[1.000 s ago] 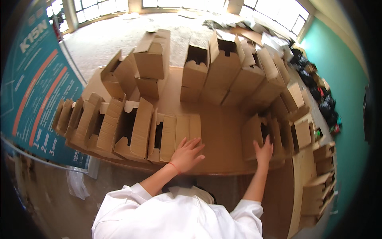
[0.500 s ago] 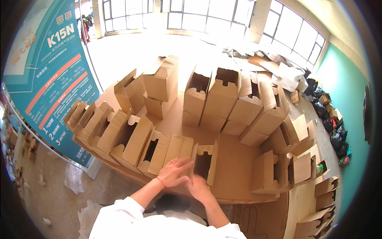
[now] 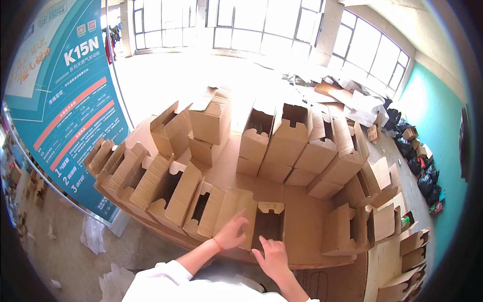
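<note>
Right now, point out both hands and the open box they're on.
left hand [image 3: 232, 232], head view, back of the hand.
right hand [image 3: 272, 256], head view, back of the hand.
open box [image 3: 268, 225], head view, dark inside.

Your open carton [image 3: 268, 226]: plain brown cardboard, dark inside. Your sleeves [image 3: 161, 282]: white. Left wrist band [image 3: 217, 244]: red. Banner [image 3: 60, 95]: teal, orange stripes. Wall [image 3: 432, 121]: teal.

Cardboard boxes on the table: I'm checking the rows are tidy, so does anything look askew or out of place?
The row near the hands lies fairly even. The box with raised flaps at the back left sits turned at an angle to its neighbours, and loose cardboard scraps litter the floor by the windows. Nothing looks crushed or spilled.
</note>
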`<control>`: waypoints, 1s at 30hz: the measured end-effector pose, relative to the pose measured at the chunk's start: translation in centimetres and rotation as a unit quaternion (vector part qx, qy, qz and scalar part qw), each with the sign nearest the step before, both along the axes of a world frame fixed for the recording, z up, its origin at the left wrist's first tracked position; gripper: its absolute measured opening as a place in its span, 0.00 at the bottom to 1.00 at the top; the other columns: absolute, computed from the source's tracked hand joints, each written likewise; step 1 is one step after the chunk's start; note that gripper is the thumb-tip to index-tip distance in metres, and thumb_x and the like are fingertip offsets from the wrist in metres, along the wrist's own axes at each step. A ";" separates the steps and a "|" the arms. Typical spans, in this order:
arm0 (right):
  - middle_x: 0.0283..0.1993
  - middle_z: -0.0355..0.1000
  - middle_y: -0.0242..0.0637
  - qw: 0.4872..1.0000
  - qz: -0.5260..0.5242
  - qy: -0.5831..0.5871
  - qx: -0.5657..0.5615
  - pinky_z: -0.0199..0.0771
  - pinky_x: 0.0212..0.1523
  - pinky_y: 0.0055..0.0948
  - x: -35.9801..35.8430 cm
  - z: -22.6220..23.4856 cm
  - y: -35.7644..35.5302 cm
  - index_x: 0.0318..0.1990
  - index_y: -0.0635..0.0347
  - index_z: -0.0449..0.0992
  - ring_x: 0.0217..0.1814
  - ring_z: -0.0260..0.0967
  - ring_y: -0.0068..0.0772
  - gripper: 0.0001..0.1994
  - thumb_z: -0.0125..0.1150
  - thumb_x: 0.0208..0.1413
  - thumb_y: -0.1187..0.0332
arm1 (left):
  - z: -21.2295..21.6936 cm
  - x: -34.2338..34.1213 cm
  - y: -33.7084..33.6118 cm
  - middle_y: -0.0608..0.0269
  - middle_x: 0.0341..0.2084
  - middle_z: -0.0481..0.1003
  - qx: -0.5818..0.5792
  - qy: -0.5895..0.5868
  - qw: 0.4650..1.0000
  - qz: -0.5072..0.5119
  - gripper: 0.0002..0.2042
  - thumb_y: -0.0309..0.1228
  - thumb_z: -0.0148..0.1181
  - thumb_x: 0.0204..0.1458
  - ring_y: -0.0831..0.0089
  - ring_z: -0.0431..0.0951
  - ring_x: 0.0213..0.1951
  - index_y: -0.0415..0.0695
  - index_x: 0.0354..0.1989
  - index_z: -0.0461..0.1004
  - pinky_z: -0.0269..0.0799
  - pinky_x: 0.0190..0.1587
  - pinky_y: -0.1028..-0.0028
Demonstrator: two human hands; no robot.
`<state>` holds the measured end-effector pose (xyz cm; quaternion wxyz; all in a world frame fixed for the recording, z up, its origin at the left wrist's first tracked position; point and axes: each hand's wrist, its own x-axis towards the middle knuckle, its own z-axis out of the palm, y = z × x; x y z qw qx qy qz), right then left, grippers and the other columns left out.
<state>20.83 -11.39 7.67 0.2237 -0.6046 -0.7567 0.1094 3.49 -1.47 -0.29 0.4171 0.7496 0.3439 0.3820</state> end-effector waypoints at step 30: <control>0.74 0.42 0.44 0.960 -0.035 -0.274 -0.039 0.37 0.72 0.53 6.9 -4.6 12.7 0.67 0.53 0.57 0.75 0.38 0.52 0.39 0.68 0.46 0.59 | 2.7 1.2 -1.0 0.48 0.69 0.48 0.152 0.370 0.911 -0.095 0.37 0.66 0.56 0.42 0.49 0.39 0.71 0.48 0.53 0.71 0.35 0.64 0.34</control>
